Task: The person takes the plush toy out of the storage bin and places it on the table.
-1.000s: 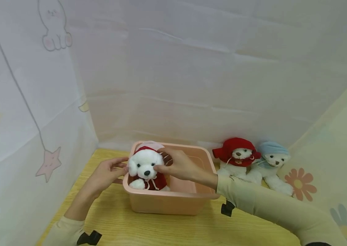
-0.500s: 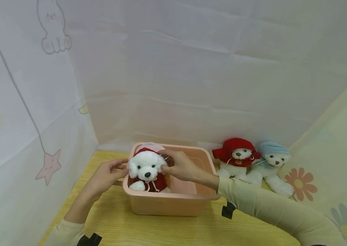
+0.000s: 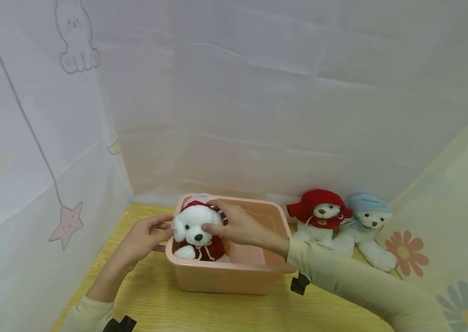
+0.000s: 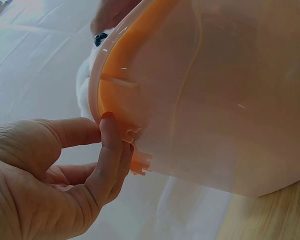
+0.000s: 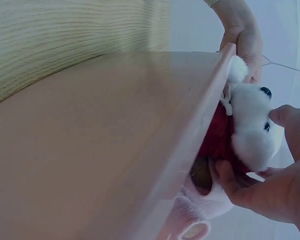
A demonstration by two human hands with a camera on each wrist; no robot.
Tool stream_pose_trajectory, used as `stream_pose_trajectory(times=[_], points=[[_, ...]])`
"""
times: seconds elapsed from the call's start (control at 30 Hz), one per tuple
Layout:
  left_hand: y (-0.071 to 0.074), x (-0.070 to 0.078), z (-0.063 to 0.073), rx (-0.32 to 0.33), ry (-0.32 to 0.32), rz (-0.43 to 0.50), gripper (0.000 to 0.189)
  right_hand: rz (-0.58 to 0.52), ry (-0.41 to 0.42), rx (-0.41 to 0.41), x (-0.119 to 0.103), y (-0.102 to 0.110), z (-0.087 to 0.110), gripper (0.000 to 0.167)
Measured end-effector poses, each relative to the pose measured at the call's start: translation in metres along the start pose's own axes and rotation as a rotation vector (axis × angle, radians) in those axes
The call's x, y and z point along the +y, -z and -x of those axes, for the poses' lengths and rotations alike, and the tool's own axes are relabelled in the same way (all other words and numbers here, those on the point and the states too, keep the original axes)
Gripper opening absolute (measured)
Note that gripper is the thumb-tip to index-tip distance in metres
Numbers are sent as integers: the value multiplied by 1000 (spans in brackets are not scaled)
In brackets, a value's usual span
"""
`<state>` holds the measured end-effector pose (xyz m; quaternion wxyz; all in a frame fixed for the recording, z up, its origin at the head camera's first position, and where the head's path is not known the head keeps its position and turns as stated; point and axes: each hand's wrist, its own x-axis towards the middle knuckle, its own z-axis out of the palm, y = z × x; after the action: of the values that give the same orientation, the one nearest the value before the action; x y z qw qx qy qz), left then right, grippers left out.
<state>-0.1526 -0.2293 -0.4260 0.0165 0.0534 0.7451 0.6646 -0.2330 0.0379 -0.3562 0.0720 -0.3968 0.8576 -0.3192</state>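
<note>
A white plush dog (image 3: 195,230) in a red hooded outfit sits at the left end of a peach plastic tub (image 3: 223,279), its head above the rim. My left hand (image 3: 144,236) pinches the tub's left rim, thumb on the inner side and fingers under the lip, as the left wrist view shows. With the right hand (image 3: 239,224) I hold the dog's head: the thumb lies on its face by one eye, and the other fingers reach down its side. Behind the dog sits a pink fluffy plush (image 5: 205,205), mostly hidden.
To the tub's right, against the back wall, sit two white plush toys: one with a red hood (image 3: 321,210), one with a light blue hat (image 3: 368,207). All stand on a wooden table (image 3: 217,313). Printed cloth walls (image 3: 234,115) enclose the back and sides.
The right thumb lifted slightly off the dog's face, then moved left across it and now covers one eye. The left hand keeps its place at the rim.
</note>
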Motion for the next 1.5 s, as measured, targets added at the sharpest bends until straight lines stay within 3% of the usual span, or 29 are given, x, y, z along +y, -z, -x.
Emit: stream_pose_trajectory(times=[0.2, 0.47, 0.8, 1.0, 1.23, 1.5], points=[[0, -1, -1, -5, 3, 1, 67, 38, -18, -9, -11, -3, -9, 79], [1, -2, -1, 4, 20, -11, 67, 92, -21, 20, -19, -9, -19, 68], [2, 0, 1, 4, 6, -19, 65, -26, -91, 79, -14, -16, -23, 63], [0, -1, 0, -2, -4, -11, 67, -162, -139, 118, -5, -18, -20, 57], [-1, -1, 0, 30, -4, -34, 60, -404, -167, 163, 7, -9, -18, 53], [-1, 1, 1, 18, -8, -22, 58, -685, -230, 213, 18, 5, -15, 53]])
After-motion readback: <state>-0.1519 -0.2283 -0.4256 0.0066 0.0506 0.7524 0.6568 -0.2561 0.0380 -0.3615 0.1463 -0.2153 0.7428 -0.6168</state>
